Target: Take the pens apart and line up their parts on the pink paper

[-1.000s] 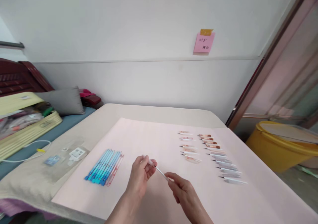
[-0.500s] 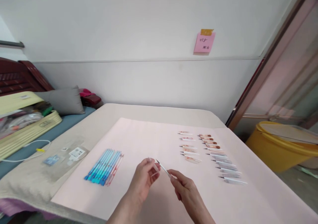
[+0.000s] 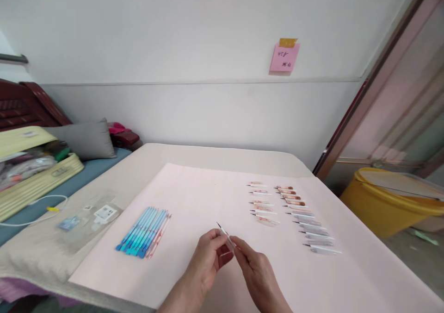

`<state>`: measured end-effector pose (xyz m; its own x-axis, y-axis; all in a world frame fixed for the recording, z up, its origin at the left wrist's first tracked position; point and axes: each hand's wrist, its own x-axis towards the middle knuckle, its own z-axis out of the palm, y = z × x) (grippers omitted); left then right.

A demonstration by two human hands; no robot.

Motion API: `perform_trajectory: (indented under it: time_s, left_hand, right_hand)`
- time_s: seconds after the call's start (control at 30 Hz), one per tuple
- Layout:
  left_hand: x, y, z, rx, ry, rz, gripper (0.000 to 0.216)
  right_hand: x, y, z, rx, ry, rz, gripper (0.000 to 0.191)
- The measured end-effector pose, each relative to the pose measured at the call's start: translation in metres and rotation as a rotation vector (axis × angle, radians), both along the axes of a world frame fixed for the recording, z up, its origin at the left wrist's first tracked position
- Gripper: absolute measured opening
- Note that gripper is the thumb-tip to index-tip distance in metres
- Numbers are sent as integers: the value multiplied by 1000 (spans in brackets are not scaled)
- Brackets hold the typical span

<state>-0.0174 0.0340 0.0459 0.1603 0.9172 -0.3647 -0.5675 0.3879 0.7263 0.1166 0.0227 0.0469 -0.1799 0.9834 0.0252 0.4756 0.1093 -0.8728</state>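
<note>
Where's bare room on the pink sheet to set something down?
Bare: pink sheet centre, between blue pens and refill rows, plus its far strip. Crowded: those rows; left hand and right hand pinch a refill up front.

Head-worn view; forward and down; close above left hand point(image 3: 207, 258), right hand point(image 3: 255, 270), table point(image 3: 215, 154)

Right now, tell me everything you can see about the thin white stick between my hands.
The pen refill is a thin white tube, plastic by the look, ending in a dark pointed tip. It is tilted, with the tip aimed up and away toward the left, and it is raised above the pink sheet near the sheet's front edge. The right hand pinches its lower end, which the fingers hide. The left hand closes its fingertips on it near the middle.
</note>
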Motion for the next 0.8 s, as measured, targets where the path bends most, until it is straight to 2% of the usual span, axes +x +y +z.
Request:
perform_trajectory:
  time_s: [0.2, 0.37, 0.63, 0.73, 0.8]
  left_hand:
    - [2, 0, -8, -15, 62, 22, 13]
    - [2, 1, -6, -37, 73, 76, 14]
    - [-23, 19, -3, -136, 62, 336, 15]
    - [-26, 19, -2, -132, 63, 343, 15]
    - [-18, 14, -3, -123, 68, 281, 15]
  right_hand:
    - [-1, 0, 1, 7, -43, 54, 32]
    - [-2, -1, 0, -4, -7, 92, 30]
    - [3, 5, -2, -129, 116, 36, 24]
    - [6, 11, -5, -198, 200, -40, 26]
    - [7, 14, -7, -239, 254, -100, 28]
